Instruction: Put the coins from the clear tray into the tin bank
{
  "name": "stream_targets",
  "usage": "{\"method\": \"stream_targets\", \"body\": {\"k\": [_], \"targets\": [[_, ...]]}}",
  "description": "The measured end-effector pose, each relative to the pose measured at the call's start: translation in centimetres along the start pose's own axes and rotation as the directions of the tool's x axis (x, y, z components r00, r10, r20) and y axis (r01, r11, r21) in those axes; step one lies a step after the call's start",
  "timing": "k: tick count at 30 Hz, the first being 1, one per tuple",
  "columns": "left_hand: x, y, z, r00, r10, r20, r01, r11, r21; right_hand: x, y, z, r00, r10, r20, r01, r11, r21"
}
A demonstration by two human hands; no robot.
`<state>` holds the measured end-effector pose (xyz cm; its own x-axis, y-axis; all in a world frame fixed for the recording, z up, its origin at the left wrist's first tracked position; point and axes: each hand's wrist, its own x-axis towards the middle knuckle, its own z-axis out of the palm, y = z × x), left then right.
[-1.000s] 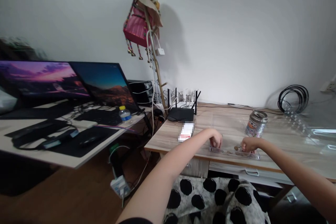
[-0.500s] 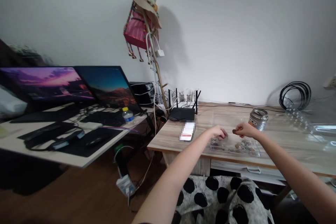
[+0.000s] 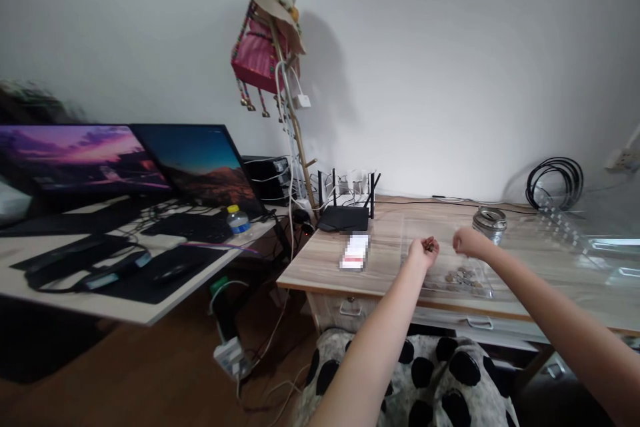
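Note:
A clear shallow tray (image 3: 477, 291) holding several coins (image 3: 463, 277) lies near the front edge of the wooden desk (image 3: 320, 263). My left hand (image 3: 424, 251) is raised above the tray's left end, palm up and cupped, with small brown coins in it. My right hand (image 3: 467, 241) hovers above the tray with its fingers pinched together; what they hold is too small to make out. A metal tin (image 3: 490, 221) with a slotted lid stands just behind my right hand.
A phone (image 3: 355, 251) and a black router (image 3: 345, 215) lie on the desk's left part. Coiled black cable (image 3: 555, 183) and clear plastic pieces (image 3: 590, 240) sit at the right. A second table with two monitors (image 3: 200, 163) stands left. A spotted cushion (image 3: 430, 380) lies below.
Both hands rose from the tray. My left hand turned palm up with coins in it. My right hand lifted a coin and moved toward the tin.

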<state>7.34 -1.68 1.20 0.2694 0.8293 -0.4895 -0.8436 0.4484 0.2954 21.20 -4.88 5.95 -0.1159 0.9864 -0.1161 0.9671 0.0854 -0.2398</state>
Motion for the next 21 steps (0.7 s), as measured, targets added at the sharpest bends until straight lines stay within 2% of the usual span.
{"method": "stream_targets", "body": {"k": [3,5,9,14,21], "targets": [[0.1,0.5,-0.5,0.996,-0.078,0.047,0.078,0.997,0.017,-1.7,1.2,2.0,0.987,0.048,0.151,-0.025,0.988,-0.153],[0.1,0.8,-0.7,0.992,-0.107,0.061,0.105,0.994,0.027,-2.3,1.6,3.1,0.981,0.044,0.190,0.000,0.974,-0.227],[0.2,1.2,-0.6,0.989,-0.128,0.078,0.125,0.991,0.040,-2.3,1.9,4.2,0.975,0.019,0.219,0.053,0.948,-0.315],[0.3,1.4,-0.7,0.989,-0.126,0.081,0.123,0.991,0.046,-1.8,2.0,4.5,0.963,-0.008,0.270,0.100,0.938,-0.331],[0.5,1.4,-0.9,0.987,-0.131,0.090,0.126,0.990,0.066,-2.2,1.9,4.5,0.981,0.035,0.193,0.050,0.907,-0.419]]}}
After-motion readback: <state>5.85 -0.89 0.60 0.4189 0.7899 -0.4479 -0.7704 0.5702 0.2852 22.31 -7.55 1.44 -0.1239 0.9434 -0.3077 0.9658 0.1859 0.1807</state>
